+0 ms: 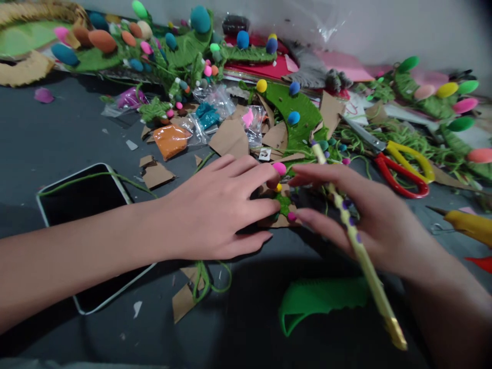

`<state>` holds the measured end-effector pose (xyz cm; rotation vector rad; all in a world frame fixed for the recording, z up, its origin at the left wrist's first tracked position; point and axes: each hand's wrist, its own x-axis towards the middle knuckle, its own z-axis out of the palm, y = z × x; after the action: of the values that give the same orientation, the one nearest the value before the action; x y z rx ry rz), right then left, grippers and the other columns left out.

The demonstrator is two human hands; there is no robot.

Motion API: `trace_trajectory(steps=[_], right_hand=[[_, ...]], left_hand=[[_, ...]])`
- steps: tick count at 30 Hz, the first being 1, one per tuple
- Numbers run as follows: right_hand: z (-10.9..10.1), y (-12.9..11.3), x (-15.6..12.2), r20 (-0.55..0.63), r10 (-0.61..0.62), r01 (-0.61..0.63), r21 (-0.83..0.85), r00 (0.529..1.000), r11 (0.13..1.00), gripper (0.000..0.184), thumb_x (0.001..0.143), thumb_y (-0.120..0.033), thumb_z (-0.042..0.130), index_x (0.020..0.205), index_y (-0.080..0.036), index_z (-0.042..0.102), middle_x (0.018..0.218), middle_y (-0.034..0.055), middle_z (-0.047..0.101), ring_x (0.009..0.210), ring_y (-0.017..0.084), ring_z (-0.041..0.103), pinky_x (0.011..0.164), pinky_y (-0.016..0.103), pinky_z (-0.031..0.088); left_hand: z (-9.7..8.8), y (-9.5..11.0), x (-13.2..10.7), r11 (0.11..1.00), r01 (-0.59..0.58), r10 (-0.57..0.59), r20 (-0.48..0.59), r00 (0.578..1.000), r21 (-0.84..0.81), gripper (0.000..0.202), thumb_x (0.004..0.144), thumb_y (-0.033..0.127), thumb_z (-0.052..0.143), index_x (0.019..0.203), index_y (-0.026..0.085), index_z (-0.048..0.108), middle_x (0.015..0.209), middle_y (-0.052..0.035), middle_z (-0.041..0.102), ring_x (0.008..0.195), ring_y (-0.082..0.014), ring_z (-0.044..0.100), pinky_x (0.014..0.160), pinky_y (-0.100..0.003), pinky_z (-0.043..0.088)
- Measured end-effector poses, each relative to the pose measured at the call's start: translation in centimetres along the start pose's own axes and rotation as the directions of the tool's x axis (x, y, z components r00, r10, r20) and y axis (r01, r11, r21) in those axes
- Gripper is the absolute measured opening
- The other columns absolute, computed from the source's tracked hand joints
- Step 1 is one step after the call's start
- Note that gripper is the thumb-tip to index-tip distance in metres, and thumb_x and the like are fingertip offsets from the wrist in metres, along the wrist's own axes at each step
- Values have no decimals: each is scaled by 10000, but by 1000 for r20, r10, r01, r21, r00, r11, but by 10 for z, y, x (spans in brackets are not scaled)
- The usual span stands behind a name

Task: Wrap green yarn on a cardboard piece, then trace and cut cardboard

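Observation:
My left hand lies palm down with its fingers spread, the tips over a small piece of cardboard. On that cardboard are a green fuzzy patch and small coloured pom-poms, among them a yellow one and a magenta one. A bright pink pom-pom shows beside my left index finger. From the right, my right hand reaches to the same piece, thumb and index finger apart. A pale yellow pencil with purple dots is held slantwise in it, passing behind the index finger.
A phone lies under my left forearm. Scissors with red and yellow handles rest at right, near a yellow-handled pointed tool. A green plastic tool lies in front. Cardboard scraps, yarn, bags and green yarn-wrapped shapes crowd the back.

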<state>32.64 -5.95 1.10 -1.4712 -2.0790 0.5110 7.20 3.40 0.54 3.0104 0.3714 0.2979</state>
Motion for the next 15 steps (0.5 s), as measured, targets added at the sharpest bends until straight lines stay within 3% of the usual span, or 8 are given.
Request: trace_trajectory(steps=[3, 5, 8, 12, 15], right_hand=[[-9, -5, -3, -244, 158, -140, 91, 957, 986, 342, 1082, -437, 611, 1361, -312, 765, 1037, 34, 815, 919, 225, 772, 818, 365, 607], [-12, -7, -3, -348, 233, -169, 205, 908, 964, 369, 1106, -498, 550, 1162, -305, 859, 842, 25, 796, 735, 192, 739, 676, 351, 576], [-13, -6, -1, -289, 251, -184, 239, 924, 953, 340, 1075, -428, 637, 895, -254, 867, 740, 15, 777, 635, 151, 693, 596, 299, 542], [-14, -4, 3, -104, 210, -179, 247, 972, 952, 247, 1033, -299, 682, 813, -206, 746, 708, -8, 750, 589, 112, 636, 530, 249, 461], [-13, -5, 5, -106, 175, -154, 183, 979, 971, 279, 1012, -307, 697, 752, -207, 698, 657, -18, 691, 539, 104, 543, 495, 267, 392]], left_hand=[[0, 0, 0, 1000, -22, 22, -6, 1000, 2, 353, 1036, 391, 570, 1255, 203, 772, 1442, -193, 641, 1317, -408, 614, 979, -537, 525], [0, 0, 1, 1000, -14, 14, 11, 1000, -12, 340, 1035, 368, 543, 1236, 212, 768, 1466, -143, 659, 1340, -378, 601, 1023, -522, 505], [0, 2, 2, 999, -10, 11, 28, 1000, -37, 347, 1045, 337, 482, 1243, 251, 754, 1490, -45, 689, 1392, -336, 573, 1069, -495, 468], [1, 0, 3, 999, -19, 20, 18, 1000, -36, 355, 1058, 317, 455, 1257, 250, 742, 1424, 0, 745, 1390, -306, 577, 1055, -469, 447], [4, -1, 2, 999, -38, 39, 7, 999, -30, 341, 1060, 303, 454, 1247, 267, 736, 1410, 5, 753, 1378, -298, 588, 1057, -463, 442]])
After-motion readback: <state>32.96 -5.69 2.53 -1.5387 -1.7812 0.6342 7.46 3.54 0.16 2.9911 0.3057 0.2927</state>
